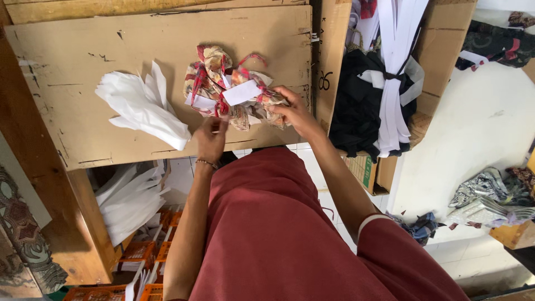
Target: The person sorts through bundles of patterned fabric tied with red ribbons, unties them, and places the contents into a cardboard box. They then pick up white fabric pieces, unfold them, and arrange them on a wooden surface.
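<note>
On the cardboard-covered bench (83, 83) in front of me sits a bundle of patterned fabric pieces (231, 89), red, cream and tan, bunched together with a small white paper tag (241, 92) lying on top. The bundle's long axis runs roughly left to right across the bench, tilted so the left end sits a little farther from me and the right end points toward my right hand (295, 114). That hand is closed around the bundle's right end, fingers curled into the cloth. My left hand (210, 139) is at the near edge of the bundle, fingertips pinched together on the fabric's lower left corner; a thin bracelet (207, 163) shows at the wrist. Just beside the bundle, to its left, lies a fanned stack of white paper strips (145, 108), its narrow end pointing toward my left hand and nearly touching it. More white strips (131, 200) rest on a lower shelf under the bench, above orange crates (139, 253). To the right, a cardboard box (440, 50) holds black cloth (359, 106) and long white strips tied together.
</note>
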